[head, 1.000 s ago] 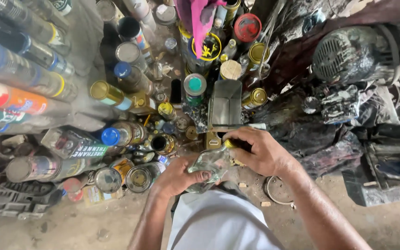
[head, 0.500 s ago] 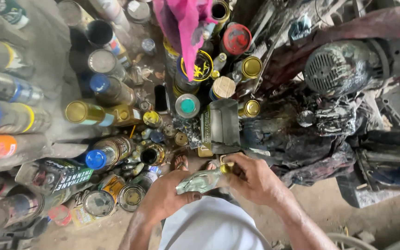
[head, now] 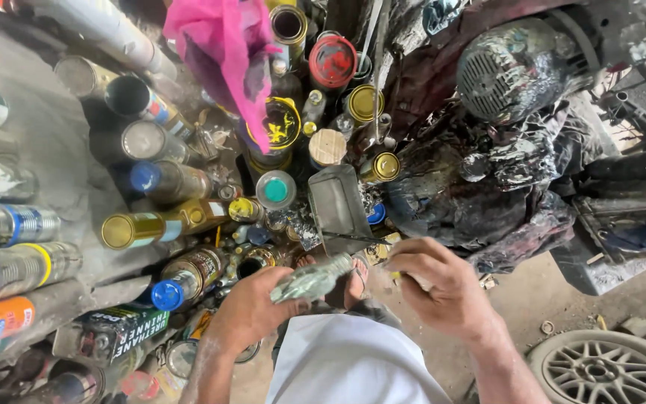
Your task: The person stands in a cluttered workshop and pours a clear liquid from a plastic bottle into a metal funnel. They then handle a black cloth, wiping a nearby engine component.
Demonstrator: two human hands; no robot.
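While left hand [head: 252, 314] clasps paint-smeared bottle [head: 312, 278], right hand [head: 435, 288] fisted, contents unclear, cans [head: 188, 273] around.

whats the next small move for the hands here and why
Probably bring the right hand across to the paint-crusted object that the left hand holds up. The two hands are apart, the right one closed around something small and yellowish that is mostly hidden, and its knuckles face that object.

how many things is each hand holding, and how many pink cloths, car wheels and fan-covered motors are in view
Paint-smeared object held by left hand: 1
Small item held by right hand, kind unclear: 1
Pink cloth: 1
Car wheel: 1
Fan-covered motor: 1
Total: 5
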